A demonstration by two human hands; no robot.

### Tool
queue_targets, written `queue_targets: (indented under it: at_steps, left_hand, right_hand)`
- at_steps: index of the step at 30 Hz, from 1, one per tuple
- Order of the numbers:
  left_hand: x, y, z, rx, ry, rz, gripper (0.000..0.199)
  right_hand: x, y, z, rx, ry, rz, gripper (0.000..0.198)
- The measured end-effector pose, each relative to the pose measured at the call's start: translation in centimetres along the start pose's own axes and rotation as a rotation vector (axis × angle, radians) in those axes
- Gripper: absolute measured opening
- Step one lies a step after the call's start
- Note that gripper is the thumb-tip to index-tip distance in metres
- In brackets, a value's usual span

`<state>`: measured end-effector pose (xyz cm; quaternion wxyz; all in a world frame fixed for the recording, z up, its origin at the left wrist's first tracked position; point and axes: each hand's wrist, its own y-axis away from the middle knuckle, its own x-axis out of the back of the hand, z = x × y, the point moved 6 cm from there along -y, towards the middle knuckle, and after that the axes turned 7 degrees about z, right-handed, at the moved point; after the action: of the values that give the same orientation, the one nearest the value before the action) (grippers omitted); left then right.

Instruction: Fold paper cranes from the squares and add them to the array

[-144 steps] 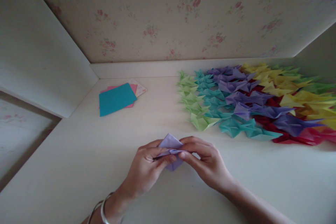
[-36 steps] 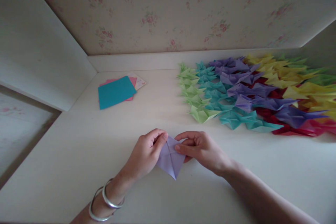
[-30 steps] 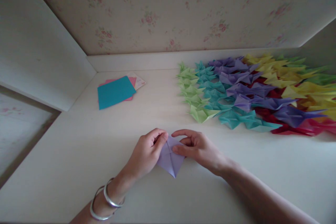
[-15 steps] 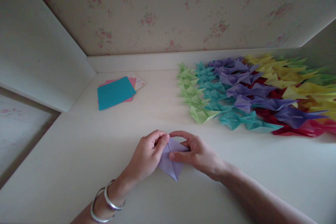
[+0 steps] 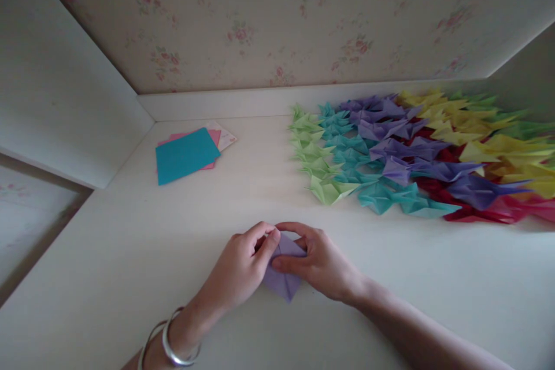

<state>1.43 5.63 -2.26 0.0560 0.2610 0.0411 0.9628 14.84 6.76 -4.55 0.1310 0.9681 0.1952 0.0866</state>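
Note:
A folded piece of light purple origami paper [image 5: 284,284], roughly diamond-shaped with creases down its middle, is held between both hands just above the white table. My left hand [image 5: 245,263] is closed on its upper left side, thumb and forefinger pinching near the top corner. From the right, my right hand [image 5: 318,263] grips the paper with the thumb across its front face and the forefinger curved over to the top corner. The other fingers of my right hand are partly hidden behind the paper. Two silver bangles [image 5: 171,347] circle my left wrist.
Many folded paper cranes [image 5: 390,150] in green, teal, purple, red and yellow lie in rows at the back right of the white table [image 5: 108,266]. A small stack of paper sheets, a teal sheet [image 5: 187,155] on top, rests at the back left. Flowered wallpaper [image 5: 243,11] rises behind.
The right thumb has slid a little left across the purple paper. Both hands keep hold of it. The whole view has shifted slightly.

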Motion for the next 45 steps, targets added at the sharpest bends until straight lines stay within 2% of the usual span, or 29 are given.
queue_targets:
  at_steps: [4, 6, 10, 14, 17, 20, 23, 25, 27, 29, 31, 33, 35, 40, 43, 45]
  left_hand:
    - [0.2, -0.1, 0.0, -0.043, -0.046, 0.039, 0.03]
    - [0.5, -0.3, -0.1, -0.047, -0.024, 0.052, 0.03]
    - [1.1, -0.6, -0.5, 0.018, 0.096, 0.051, 0.03]
    - [0.9, -0.7, -0.9, 0.081, 0.211, 0.02, 0.031]
    - [0.8, -0.7, -1.1, 0.128, 0.29, 0.025, 0.031]
    - [1.1, -0.7, -1.6, 0.264, 0.36, 0.059, 0.033]
    - [1.3, -0.5, -2.0, 0.402, 0.44, 0.067, 0.033]
    - [1.3, -0.4, -2.1, 0.418, 0.51, 0.053, 0.03]
    - [1.0, -0.4, -2.4, 0.43, 0.546, 0.021, 0.027]
    - [0.7, -0.4, -2.5, 0.416, 0.512, 0.002, 0.026]
    - [1.0, -0.5, -2.1, 0.317, 0.416, 0.033, 0.03]
    - [1.6, -0.6, -1.2, 0.168, 0.308, 0.1, 0.034]
    - [2.0, -0.5, -0.3, 0.079, 0.262, 0.1, 0.035]
    - [1.8, 0.3, 1.1, -0.062, 0.347, -0.107, 0.046]
    - [1.3, 0.7, 1.0, -0.047, 0.354, -0.204, 0.045]
    - [1.3, 0.7, 0.6, -0.002, 0.329, -0.187, 0.035]
  right_hand:
    - [-0.1, -0.1, 0.0, 0.008, -0.039, -0.065, 0.04]
    - [-0.1, 0.0, -0.1, -0.052, -0.145, -0.142, 0.038]
    - [0.6, 0.2, -0.4, -0.209, -0.294, -0.188, 0.052]
    - [1.0, 0.2, -0.6, -0.212, -0.315, -0.209, 0.057]
    - [1.1, 0.1, 0.0, -0.206, -0.289, -0.168, 0.07]
    - [1.9, 0.1, -0.5, -0.059, -0.215, -0.099, 0.063]
    - [2.3, 0.9, -2.1, 0.205, -0.08, -0.111, 0.053]
    - [2.0, 1.6, -3.1, 0.41, 0.029, -0.171, 0.059]
    - [1.8, 2.1, -3.8, 0.587, 0.118, -0.152, 0.054]
    - [1.9, 2.1, -4.0, 0.683, 0.169, -0.07, 0.041]
    - [2.0, 1.9, -4.0, 0.72, 0.184, -0.008, 0.034]
    - [2.1, 1.7, -3.9, 0.71, 0.187, 0.024, 0.031]
    - [2.3, 1.5, -3.9, 0.673, 0.189, 0.054, 0.027]
    - [2.9, 1.2, -3.6, 0.47, 0.233, 0.119, 0.016]
    - [3.0, 1.2, -3.4, 0.357, 0.218, 0.087, 0.026]
    - [2.9, 1.2, -3.3, 0.294, 0.139, 0.019, 0.03]
